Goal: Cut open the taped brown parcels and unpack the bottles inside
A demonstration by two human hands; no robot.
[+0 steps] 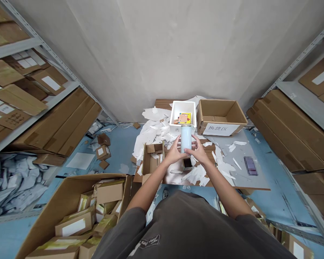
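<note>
Between the left hand (175,151) and the right hand (198,151), fingers curved around its sides, a pale-blue cylindrical tumbler (186,138) is held upright above the desk (162,103). Torn white paper (145,140) is strewn around. An open cardboard box (147,162) is set near the left edge; toward the far edge, a white bin (175,127) and a labelled carton (218,107) are placed.

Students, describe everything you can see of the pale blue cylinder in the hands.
The pale blue cylinder has plain, smooth-looking straight sides and a darker, greyish top; whether it is metal or plastic cannot be told. It is roughly upright, held between the left hand and the right hand, which clasp its lower part and leave the top uncovered. In this view its top overlaps the white tub beyond.
</note>
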